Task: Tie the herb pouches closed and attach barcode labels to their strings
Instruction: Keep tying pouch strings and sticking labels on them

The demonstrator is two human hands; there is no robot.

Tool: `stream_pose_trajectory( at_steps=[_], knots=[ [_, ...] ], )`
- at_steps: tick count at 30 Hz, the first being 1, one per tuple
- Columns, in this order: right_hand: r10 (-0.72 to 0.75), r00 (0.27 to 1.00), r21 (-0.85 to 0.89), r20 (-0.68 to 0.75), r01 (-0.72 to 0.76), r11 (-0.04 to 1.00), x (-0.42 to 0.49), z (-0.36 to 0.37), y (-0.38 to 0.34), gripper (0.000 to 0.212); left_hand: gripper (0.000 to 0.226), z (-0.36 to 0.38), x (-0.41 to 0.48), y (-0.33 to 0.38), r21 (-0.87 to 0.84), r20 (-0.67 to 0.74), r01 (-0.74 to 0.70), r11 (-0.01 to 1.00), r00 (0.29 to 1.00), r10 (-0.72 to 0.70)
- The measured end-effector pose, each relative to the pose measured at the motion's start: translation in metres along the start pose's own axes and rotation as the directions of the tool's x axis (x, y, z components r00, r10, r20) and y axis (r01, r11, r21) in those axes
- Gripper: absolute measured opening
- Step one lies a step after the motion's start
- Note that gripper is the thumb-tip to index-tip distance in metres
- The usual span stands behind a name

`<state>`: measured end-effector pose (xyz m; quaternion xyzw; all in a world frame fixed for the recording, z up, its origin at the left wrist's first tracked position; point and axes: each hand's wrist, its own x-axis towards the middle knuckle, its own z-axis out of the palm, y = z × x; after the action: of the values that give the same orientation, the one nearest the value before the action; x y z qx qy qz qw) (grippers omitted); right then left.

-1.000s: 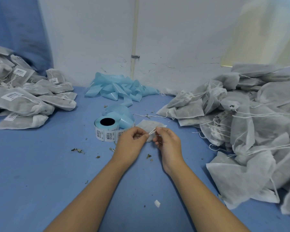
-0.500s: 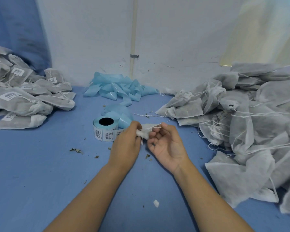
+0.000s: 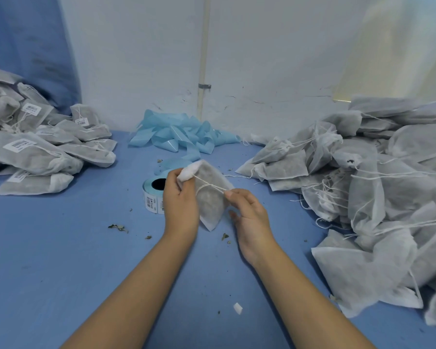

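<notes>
Herb pouch [image 3: 210, 197] held above the bench [image 3: 61, 248], neck gathered in the left hand [image 3: 180, 200], which grips it. Right hand [image 3: 247, 212] pinches the drawstring [image 3: 209, 186], apparently taut. Label roll [image 3: 152, 195] just behind the left hand. Labelled pouches [image 3: 35, 152] lie left, unlabelled pouches [image 3: 363, 187] right.

I see a pale pipe [image 3: 203, 71] running down the white wall [image 3: 262, 59], and dried leaf crumbs [image 3: 118, 227] scattered on the blue tabletop [image 3: 48, 273].
</notes>
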<state>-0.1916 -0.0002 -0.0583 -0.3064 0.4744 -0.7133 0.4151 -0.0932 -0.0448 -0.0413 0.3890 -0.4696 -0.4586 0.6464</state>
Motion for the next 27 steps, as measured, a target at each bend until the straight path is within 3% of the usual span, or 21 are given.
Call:
stream_pose_trajectory(
  at_steps=[3,5,10,11,13,15,16,20,24,27],
  knots=[
    [-0.017,0.998,-0.078,-0.053,0.013,0.997,-0.001,0.005,0.004,0.011,0.017,0.002,0.004,0.0,-0.114,0.022,0.147,0.983,0.989,-0.146],
    [0.022,0.999,-0.025,-0.029,-0.023,0.999,-0.002,0.007,0.005,0.01,0.019,0.004,0.003,0.0,-0.187,0.094,0.24,0.952,0.97,-0.226],
    [0.069,0.996,0.055,-0.061,-0.066,0.996,-0.002,0.004,0.004,0.013,0.017,0.006,0.001,0.0,-0.202,0.211,0.336,0.92,0.932,-0.294],
    [0.077,0.995,0.065,-0.069,-0.073,0.995,-0.002,0.004,0.003,0.013,0.014,0.005,0.0,-0.001,-0.138,0.206,0.296,0.945,0.942,-0.265],
    [0.097,0.991,0.101,-0.088,-0.088,0.991,-0.002,0.005,0.004,0.012,0.009,0.001,-0.002,-0.005,0.084,0.185,0.05,0.995,0.981,-0.064],
    [0.107,0.989,0.135,-0.102,-0.093,0.986,-0.001,0.004,0.004,0.011,0.007,-0.006,-0.004,-0.009,0.253,0.181,-0.2,0.946,0.971,0.157],
    [0.107,0.989,0.141,-0.106,-0.092,0.986,0.0,0.004,0.004,0.011,0.006,-0.008,-0.005,-0.009,0.283,0.189,-0.255,0.924,0.96,0.207],
    [0.1,0.988,0.143,-0.118,-0.083,0.986,0.0,0.003,0.004,0.011,0.013,-0.009,-0.007,-0.009,0.26,0.239,-0.191,0.946,0.962,0.129],
    [0.093,0.988,0.145,-0.121,-0.075,0.987,-0.001,0.003,0.004,0.009,0.045,-0.005,-0.012,-0.009,0.085,0.279,-0.041,0.996,0.96,0.016],
    [0.064,0.991,0.12,-0.115,-0.05,0.991,-0.002,0.004,0.005,0.01,0.064,0.001,-0.011,-0.011,0.11,0.22,-0.027,0.994,0.976,0.002]
  ],
)
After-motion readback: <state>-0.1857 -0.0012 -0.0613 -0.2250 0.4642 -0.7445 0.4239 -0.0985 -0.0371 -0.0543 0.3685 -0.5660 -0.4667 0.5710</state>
